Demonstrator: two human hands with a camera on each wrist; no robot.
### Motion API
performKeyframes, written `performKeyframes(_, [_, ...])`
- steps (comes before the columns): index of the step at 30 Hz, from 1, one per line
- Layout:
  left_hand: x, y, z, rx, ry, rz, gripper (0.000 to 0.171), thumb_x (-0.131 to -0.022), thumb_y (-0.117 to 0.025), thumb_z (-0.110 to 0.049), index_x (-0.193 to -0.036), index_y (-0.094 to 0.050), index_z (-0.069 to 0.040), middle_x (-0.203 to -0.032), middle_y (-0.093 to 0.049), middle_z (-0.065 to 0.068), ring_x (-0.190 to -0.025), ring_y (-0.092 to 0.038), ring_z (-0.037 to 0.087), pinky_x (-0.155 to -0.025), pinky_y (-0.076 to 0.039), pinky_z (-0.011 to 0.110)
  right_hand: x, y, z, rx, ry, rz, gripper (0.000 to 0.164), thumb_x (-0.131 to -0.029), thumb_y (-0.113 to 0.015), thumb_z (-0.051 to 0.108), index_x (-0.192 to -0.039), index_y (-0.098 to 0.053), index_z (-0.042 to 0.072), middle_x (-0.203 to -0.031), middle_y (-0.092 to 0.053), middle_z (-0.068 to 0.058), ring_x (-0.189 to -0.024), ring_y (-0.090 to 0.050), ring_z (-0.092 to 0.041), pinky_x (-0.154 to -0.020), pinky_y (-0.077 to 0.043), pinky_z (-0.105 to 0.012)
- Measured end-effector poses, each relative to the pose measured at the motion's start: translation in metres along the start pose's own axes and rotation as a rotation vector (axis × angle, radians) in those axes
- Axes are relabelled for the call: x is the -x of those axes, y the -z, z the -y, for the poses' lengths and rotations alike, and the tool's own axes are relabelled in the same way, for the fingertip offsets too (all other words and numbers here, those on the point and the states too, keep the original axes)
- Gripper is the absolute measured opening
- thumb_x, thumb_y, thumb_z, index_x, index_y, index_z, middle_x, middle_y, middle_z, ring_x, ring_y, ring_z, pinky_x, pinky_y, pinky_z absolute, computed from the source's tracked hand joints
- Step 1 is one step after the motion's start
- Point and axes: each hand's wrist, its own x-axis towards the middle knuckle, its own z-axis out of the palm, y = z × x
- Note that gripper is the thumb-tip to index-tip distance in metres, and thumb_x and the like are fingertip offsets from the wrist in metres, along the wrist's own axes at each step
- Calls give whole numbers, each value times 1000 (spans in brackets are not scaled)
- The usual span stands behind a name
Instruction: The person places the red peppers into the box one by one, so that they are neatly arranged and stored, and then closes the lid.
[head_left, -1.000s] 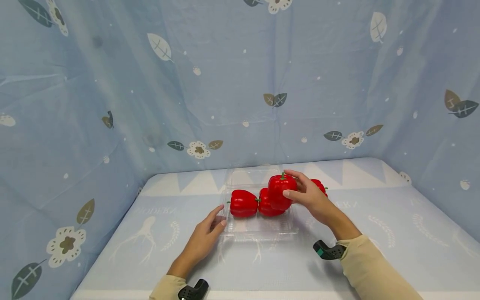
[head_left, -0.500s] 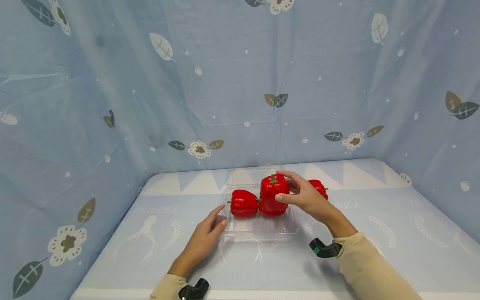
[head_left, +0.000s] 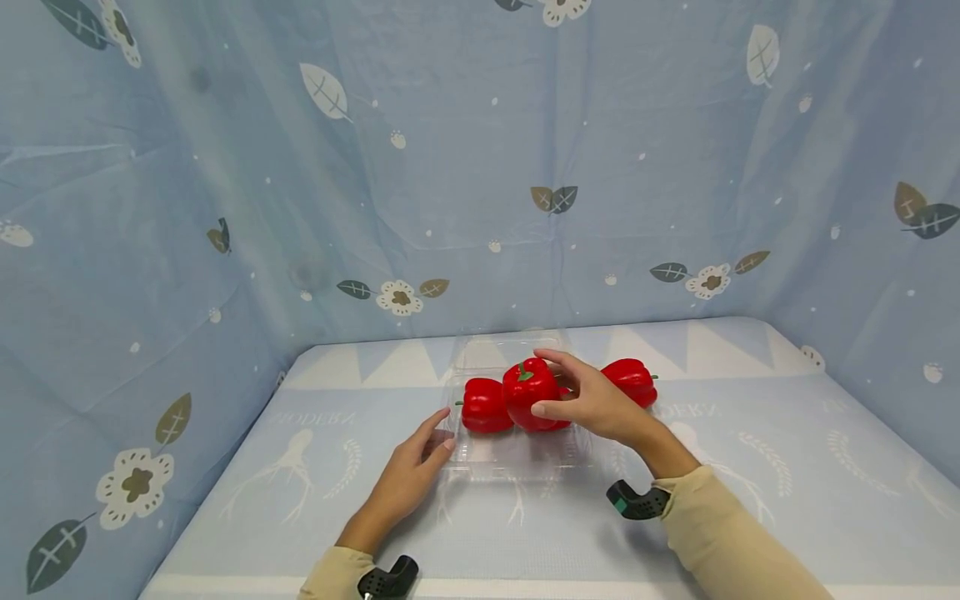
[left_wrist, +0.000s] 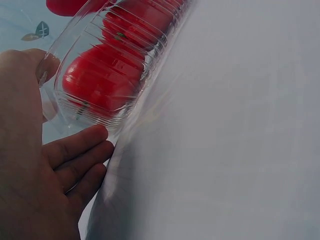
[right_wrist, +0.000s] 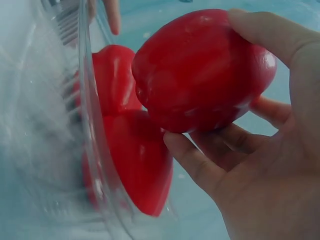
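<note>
**Right hand (head_left: pixel 596 404) pinched a red pepper (head_left: pixel 528 396) over the clear box (head_left: pixel 495 452)**

In the head view, the red pepper was at the middle of the clear box, above its floor, stem upward, between the right hand's thumb and fingers. A second pepper (head_left: pixel 481 407) lay in the left half of the box; a third pepper (right_wrist: pixel 142 160) lay in the right half, mostly hidden. A fourth pepper (head_left: pixel 632 382) lay on the table (head_left: pixel 345 512), right of the box. The left hand (head_left: pixel 408 477) was at the box's left side, fingers loosely spread. A blue curtain (head_left: pixel 465 167) hung behind the box.

In the left wrist view, the left hand's fingertips were at the box's end wall; whether they pressed it, one could not tell.

In the right wrist view, the thumb and fingers clasped opposite sides of the red pepper, beside the box's wall. Whether it touched the third pepper was unclear.
</note>
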Motion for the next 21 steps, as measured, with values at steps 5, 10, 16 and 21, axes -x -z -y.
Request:
performKeyframes(5, [0, 1, -1, -2, 5, 2, 52, -103, -56, -30, -153, -43, -19, -125, -67, 6, -116, -62, 26, -102, -46, 51, -5, -10, 1, 39, -20, 26, 81, -84, -81, 32, -153, -39, 25, -142, -50, -9, -130, -46, -31, -91, -56, -42])
performKeyframes(10, [0, -1, 0, -1, 4, 5, 52, -103, -56, -31, -153, -43, -20, -124, -67, 5, -115, -62, 26, -102, -47, 51, -7, -19, 1, 33, -14, 53, 80, -85, -80, 32, -153, -39, 22, -139, -52, -8, -127, -49, -30, -93, -55, -41])
performKeyframes(16, [0, 0, 0, 6, -6, 2, 53, -103, -57, -30, -153, -43, -19, -123, -67, 4, -114, -63, 24, -102, -47, 49, -10, -30, -1, 87, -2, 77, 79, -84, -80, 33, -152, -41, 22, -138, -54, -5, -125, -51, -27, -94, -54, -41])
performKeyframes(21, [0, 1, 0, 12, -15, 2, 53, -103, -57, -29, -153, -43, -19, -123, -67, 4, -114, -62, 24, -102, -47, 49, -12, -38, 0, 154, 22, 80, 80, -83, -82, 32, -152, -43, 19, -136, -56, -3, -123, -53, -25, -94, -54, -41])
